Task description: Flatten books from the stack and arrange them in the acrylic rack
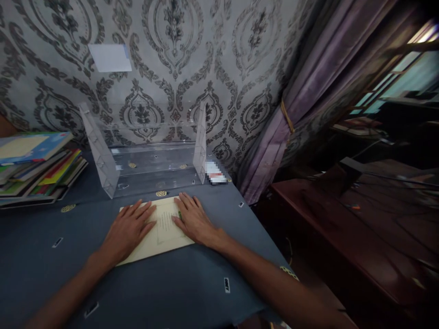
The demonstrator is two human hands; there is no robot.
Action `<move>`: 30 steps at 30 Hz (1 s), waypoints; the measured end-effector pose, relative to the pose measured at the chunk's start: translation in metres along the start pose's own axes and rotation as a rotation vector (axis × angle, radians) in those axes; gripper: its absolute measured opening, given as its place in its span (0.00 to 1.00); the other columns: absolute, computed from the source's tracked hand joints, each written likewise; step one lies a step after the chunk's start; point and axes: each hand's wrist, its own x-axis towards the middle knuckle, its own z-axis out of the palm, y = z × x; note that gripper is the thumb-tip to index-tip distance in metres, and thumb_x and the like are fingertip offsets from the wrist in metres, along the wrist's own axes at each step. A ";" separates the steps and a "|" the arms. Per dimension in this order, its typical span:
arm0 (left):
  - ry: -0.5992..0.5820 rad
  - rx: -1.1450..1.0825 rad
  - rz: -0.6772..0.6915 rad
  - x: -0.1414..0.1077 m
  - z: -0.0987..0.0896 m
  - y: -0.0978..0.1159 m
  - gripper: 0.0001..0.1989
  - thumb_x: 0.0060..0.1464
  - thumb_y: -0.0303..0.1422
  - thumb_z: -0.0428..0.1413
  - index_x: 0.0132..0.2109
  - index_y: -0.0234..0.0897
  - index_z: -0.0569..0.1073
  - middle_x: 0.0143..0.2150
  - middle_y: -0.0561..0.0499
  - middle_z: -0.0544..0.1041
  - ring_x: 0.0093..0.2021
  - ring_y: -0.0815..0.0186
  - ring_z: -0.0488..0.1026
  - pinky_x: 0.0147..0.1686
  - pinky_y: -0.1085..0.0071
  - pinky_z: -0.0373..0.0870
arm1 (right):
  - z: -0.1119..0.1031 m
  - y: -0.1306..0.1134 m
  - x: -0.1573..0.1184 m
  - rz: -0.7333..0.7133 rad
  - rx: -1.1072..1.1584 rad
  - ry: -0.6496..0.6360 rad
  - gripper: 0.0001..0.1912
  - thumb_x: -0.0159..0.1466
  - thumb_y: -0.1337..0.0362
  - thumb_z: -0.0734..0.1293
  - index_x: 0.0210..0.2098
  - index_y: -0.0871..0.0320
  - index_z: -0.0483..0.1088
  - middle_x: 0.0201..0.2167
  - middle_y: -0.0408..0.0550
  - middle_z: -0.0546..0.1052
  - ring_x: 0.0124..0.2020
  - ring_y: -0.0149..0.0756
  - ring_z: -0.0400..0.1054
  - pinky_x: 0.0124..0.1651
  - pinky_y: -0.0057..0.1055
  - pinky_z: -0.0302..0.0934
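A pale yellow sheet or thin booklet (166, 235) with a framed block of print lies flat on the blue-grey covered table (164, 292). On its left part rests my left hand (132, 226), palm down with the fingers stretched out. My right hand (195, 217) lies flat across its right part, fingers extended, partly covering the print and a small green mark. Neither hand grips anything. Just beyond the hands stands a clear plastic rack (154, 157) with stepped side panels.
Stacked books (37, 164) lie at the left. A blurred white and red packet (215, 173) sits beside the rack. A purple curtain (274, 132) hangs at the table's right edge, and a dark red desk (336, 237) with cables stands beyond. White paper (109, 58) is on the wall.
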 end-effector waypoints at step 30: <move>0.070 0.204 -0.091 -0.008 -0.020 -0.015 0.21 0.67 0.32 0.41 0.49 0.28 0.78 0.49 0.34 0.81 0.50 0.50 0.78 0.51 0.55 0.74 | -0.004 -0.006 0.002 0.006 -0.063 0.015 0.25 0.71 0.58 0.61 0.66 0.60 0.63 0.69 0.63 0.61 0.71 0.52 0.51 0.71 0.55 0.44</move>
